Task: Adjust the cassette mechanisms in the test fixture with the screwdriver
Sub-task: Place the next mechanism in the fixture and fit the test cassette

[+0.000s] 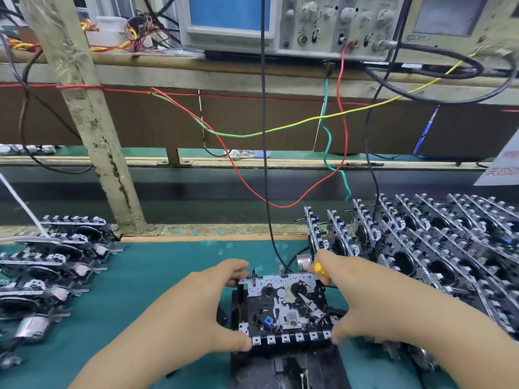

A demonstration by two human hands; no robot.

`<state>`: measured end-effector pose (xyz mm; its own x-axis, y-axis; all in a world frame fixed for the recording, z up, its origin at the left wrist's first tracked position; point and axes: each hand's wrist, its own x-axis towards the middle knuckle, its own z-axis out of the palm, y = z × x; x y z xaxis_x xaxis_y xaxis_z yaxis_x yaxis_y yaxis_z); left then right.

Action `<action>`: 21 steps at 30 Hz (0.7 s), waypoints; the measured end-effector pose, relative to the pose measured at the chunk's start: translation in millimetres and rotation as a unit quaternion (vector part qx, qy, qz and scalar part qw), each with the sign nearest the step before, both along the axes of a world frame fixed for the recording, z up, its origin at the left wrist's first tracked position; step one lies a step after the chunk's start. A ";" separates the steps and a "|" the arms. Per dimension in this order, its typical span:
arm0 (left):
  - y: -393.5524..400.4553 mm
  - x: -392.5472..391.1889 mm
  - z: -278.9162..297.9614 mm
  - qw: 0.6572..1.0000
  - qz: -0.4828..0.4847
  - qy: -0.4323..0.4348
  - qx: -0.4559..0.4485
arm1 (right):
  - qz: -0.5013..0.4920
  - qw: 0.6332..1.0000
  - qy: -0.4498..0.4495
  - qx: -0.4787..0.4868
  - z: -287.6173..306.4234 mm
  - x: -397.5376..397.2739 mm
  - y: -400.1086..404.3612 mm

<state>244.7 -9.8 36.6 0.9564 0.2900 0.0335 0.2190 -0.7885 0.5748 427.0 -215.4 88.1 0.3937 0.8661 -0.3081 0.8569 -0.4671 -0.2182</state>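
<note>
Green bench mat [157,279] underfoot of everything; cassette mechanism [286,307] seated on black test fixture [283,363] at near centre. Left hand [202,301] pinching mechanism's left edge, thumb at near corner, fingers at far corner. Right hand [362,296] gripping its right edge likewise, yellow-handled screwdriver [320,270] tucked under curled fingers. Left of fixture, flat-lying mechanisms [53,265]; right of it, upright rows of mechanisms [438,248]. Beyond fixture, dark conveyor belt [213,192], wooden post [84,113], hanging red, green, yellow wires [252,134], oscilloscope [280,21] on shelf above
</note>
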 end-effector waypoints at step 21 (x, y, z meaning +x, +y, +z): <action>1.9 -34.0 12.5 0.967 0.163 -0.196 -0.010 | -0.075 0.995 0.051 0.051 -8.6 2.5 -4.1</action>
